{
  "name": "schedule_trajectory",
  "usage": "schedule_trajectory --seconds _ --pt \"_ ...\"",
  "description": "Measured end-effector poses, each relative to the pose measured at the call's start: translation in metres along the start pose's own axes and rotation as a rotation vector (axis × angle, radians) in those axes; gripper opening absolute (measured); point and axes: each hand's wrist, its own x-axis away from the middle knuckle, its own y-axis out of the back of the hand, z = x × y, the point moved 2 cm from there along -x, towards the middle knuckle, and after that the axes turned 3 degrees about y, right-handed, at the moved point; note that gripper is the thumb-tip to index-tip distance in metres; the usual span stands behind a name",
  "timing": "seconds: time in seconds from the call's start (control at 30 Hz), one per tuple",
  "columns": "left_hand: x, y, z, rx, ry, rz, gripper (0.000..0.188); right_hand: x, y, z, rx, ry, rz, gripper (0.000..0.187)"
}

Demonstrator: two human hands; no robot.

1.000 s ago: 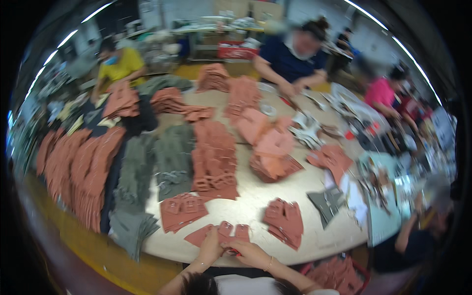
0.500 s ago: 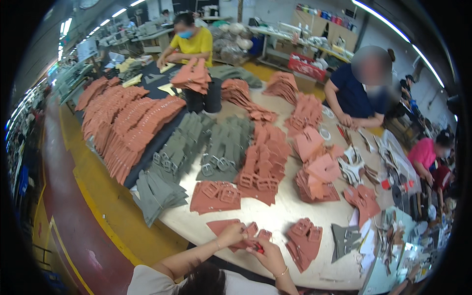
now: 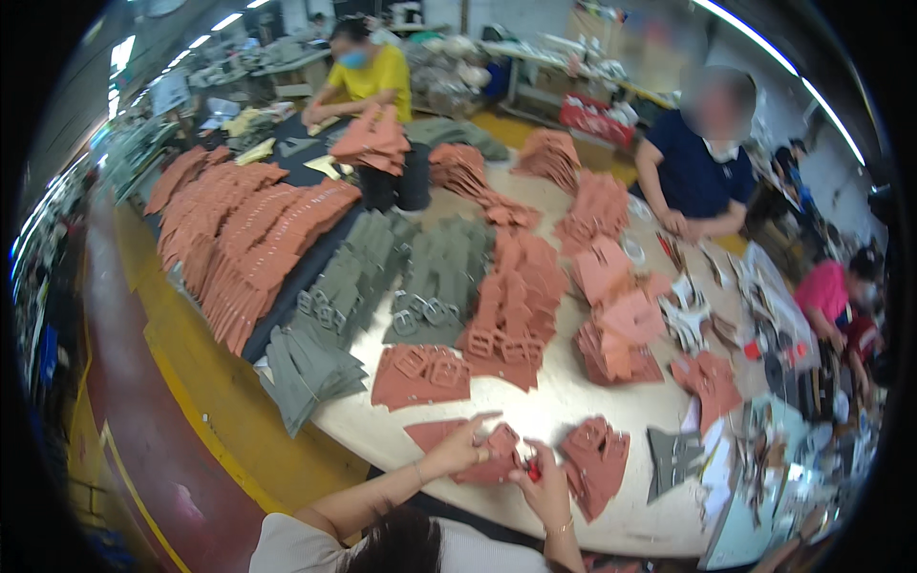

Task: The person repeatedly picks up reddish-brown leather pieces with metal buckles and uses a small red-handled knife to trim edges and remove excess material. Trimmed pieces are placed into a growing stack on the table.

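Note:
In front of me, a rust-coloured leather piece with a buckle (image 3: 499, 443) lies between my hands, part of a small stack near the table's front edge. My left hand (image 3: 457, 453) is at its left side, index finger stretched out and thumb apart, touching the leather. My right hand (image 3: 546, 489) holds a small red tool (image 3: 534, 468) against the palm; its exact kind is too small to tell. To the right sits another buckled rust stack (image 3: 596, 468). Just beyond my hands lies a wider rust stack with buckles (image 3: 420, 377).
Grey-green strap stacks (image 3: 435, 277) and long rust rows (image 3: 239, 239) cover the table's far left. At right are a grey buckled piece (image 3: 672, 460), white scraps (image 3: 716, 468) and loose straps. Co-workers in yellow (image 3: 390, 81) and navy (image 3: 702, 177) are across the table.
My left hand's pinch has opened, its index finger now extended. My right hand has shifted right, away from the left, with the red tool. The buckled piece shows more between them.

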Motion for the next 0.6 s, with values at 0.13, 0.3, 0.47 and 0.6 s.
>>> schedule_trajectory --seconds 0.13,0.3,0.47,0.6 --pt "0.002 -0.002 -0.014 0.243 0.046 0.176 0.068 -0.003 0.009 0.005 0.026 0.009 0.012 0.073" --pt "0.011 -0.004 -0.03 0.276 0.142 0.179 0.063 0.0 0.01 0.004 -0.141 0.069 -0.107 0.057" --pt "0.01 -0.005 -0.052 0.209 0.11 0.168 0.066 -0.001 0.021 0.009 -0.09 0.125 -0.217 0.041" --pt "0.007 -0.007 -0.081 0.071 -0.067 0.121 0.065 -0.009 0.039 0.023 -0.043 0.18 -0.298 0.039"
